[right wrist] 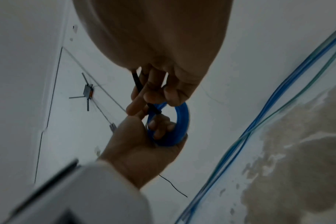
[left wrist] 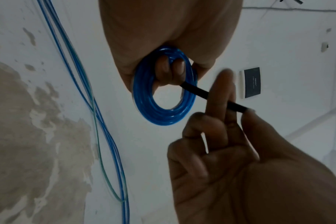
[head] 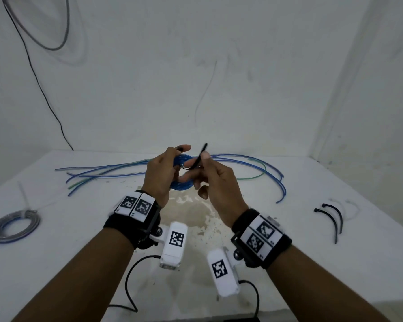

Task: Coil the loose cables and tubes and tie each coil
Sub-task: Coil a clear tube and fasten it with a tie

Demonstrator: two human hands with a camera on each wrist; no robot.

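Note:
My left hand [head: 165, 173] grips a small blue tube coil [head: 180, 185] above the white table, its fingers curled through the ring [left wrist: 163, 97]. My right hand [head: 205, 173] pinches a black cable tie [head: 201, 154] that runs from the coil's inside [left wrist: 197, 90] out past my fingers. In the right wrist view the tie [right wrist: 138, 84] passes by the blue coil [right wrist: 179, 115] held in the left hand [right wrist: 144, 148]. Loose blue and green tubes [head: 242, 163] lie spread behind the hands.
A grey coil [head: 13, 225] bound with a white tie lies at the left. Two black cable ties [head: 333, 214] and some white ones [head: 349, 206] rest at the right. A black cable [head: 37, 82] hangs down the wall. A worn brown patch [head: 196, 214] marks the table [head: 335, 275].

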